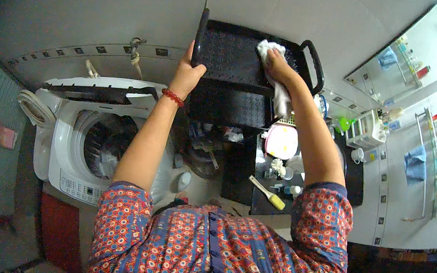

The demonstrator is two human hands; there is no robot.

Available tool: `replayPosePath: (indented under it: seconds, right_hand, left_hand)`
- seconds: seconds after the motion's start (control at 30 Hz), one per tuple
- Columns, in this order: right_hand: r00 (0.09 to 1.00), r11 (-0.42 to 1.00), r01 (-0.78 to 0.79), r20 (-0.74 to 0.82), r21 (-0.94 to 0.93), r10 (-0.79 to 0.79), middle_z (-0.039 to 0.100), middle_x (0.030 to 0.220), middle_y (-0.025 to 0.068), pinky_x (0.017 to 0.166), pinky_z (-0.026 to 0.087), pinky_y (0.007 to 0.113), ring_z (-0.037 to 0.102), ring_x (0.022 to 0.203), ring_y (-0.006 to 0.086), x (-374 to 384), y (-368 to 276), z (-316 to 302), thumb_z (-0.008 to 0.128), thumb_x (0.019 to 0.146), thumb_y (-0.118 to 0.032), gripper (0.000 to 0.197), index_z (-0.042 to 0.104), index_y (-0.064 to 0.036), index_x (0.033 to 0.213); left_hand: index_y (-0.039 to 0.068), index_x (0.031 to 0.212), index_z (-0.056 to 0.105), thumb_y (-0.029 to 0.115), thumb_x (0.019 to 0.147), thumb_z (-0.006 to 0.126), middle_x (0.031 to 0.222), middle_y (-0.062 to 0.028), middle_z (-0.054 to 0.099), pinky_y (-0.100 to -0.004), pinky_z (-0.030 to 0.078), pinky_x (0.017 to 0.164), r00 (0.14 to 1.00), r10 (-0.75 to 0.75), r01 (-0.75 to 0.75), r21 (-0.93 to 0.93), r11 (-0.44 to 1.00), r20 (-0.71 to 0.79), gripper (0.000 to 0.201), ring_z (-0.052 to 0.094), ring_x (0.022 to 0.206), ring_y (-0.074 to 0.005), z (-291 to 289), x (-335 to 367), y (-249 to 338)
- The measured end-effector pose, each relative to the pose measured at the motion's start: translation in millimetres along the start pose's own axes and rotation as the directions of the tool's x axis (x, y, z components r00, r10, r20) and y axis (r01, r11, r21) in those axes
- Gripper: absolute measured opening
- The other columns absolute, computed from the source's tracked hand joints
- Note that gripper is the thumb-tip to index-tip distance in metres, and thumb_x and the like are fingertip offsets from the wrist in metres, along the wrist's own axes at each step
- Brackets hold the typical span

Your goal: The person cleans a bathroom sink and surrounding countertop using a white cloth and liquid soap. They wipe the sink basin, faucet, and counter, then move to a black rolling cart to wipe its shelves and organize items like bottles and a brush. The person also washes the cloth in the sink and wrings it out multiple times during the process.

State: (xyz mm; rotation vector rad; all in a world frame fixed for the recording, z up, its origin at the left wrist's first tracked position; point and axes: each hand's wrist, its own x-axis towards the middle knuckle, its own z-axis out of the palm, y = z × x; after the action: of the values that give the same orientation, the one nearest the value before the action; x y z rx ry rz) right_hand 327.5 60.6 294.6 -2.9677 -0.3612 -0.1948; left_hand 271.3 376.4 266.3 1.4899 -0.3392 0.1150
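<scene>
A black rack (231,53) with a perforated top tray and raised side handles stands against the tiled wall. My left hand (187,73) is closed around the rack's left side, just below its upright handle. With my right hand (279,68) I press a white cloth (270,48) onto the right part of the top tray, and the cloth's loose end hangs over the front edge. A lower black shelf (228,106) shows beneath the top one.
To the left is a top-loading washing machine (64,167), lid raised. At right a dark counter (265,204) holds a yellow-bristled brush (275,201), a pink-rimmed item (281,141) and small bottles. A white caddy (367,130), a mirror and a glass shelf line the right wall.
</scene>
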Motion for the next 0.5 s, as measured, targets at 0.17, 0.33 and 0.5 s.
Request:
replayPosePath:
  seconds: [0.17, 0.33, 0.5]
  right_hand:
    - [0.995, 0.984, 0.074, 0.049, 0.16, -0.082, 0.052, 0.123, 0.0221, 0.085, 0.047, 0.046, 0.056, 0.104, 0.0369, 58, -126, 29, 0.043, 0.09, -0.011, 0.034, 0.047, -0.0032, 0.123]
    - [0.92, 0.865, 0.199, 0.216, 0.461, -0.326, 0.057, 0.12, 0.0189, 0.095, 0.042, 0.037, 0.055, 0.111, 0.0325, 0, -176, -38, 0.058, 0.079, -0.005, 0.048, 0.05, -0.0036, 0.126]
    - [0.932, 0.944, -0.209, 0.241, -0.254, 0.271, 0.066, 0.097, 0.0185, 0.078, 0.051, 0.04, 0.065, 0.089, 0.033, -24, -82, -73, 0.063, 0.078, -0.012, 0.023, 0.066, -0.0005, 0.098]
  left_hand:
    - [0.006, 0.135, 0.04, 0.007, 0.083, 0.057, 0.117, -0.0109, 0.057, -0.0306, 0.043, 0.09, 0.995, -0.065, 0.065, -0.01, 0.998, -0.074, 0.054, 0.056, 0.102, -0.0203, 5, -6, 16]
    - [0.007, 0.126, 0.05, 0.014, 0.084, 0.062, 0.107, -0.0102, 0.064, -0.0336, 0.046, 0.085, 0.992, -0.036, 0.045, 0.072, 0.996, -0.119, 0.044, 0.06, 0.096, -0.0219, 3, -8, 22]
    - [0.006, 0.125, 0.051, 0.017, 0.084, 0.063, 0.109, -0.0112, 0.063, -0.0351, 0.045, 0.087, 0.994, -0.039, 0.049, 0.1, 0.994, -0.106, 0.044, 0.06, 0.098, -0.0241, 1, -5, 17]
